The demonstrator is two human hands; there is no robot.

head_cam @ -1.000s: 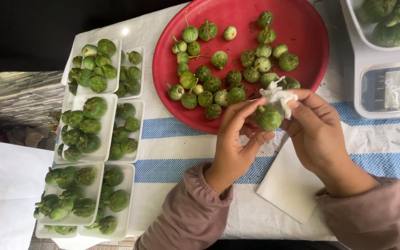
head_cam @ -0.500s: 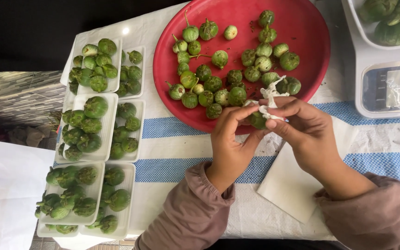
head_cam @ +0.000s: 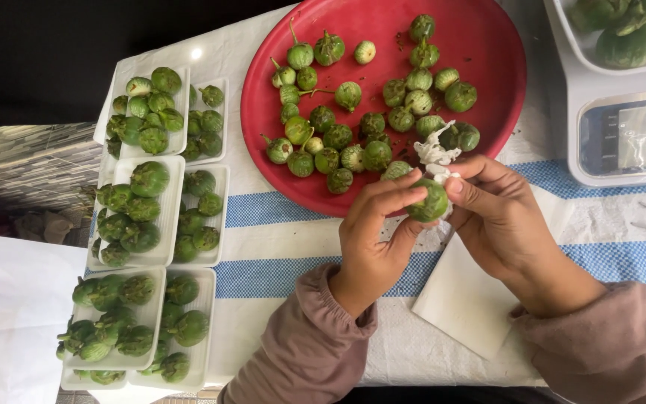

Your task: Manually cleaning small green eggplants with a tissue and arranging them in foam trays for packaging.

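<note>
Gripping one small round green eggplant (head_cam: 429,202) between them, left hand (head_cam: 371,239) and right hand (head_cam: 499,217) hold it, with crumpled white tissue (head_cam: 435,153), just above the round red plastic tray's (head_cam: 487,45) near rim.

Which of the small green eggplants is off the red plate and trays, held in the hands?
The round green eggplant pinched between the left hand and right hand, beside white tissue.

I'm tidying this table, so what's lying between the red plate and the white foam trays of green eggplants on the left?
Nothing: the head view shows only bare striped tablecloth between the red plate and the foam trays.
</note>
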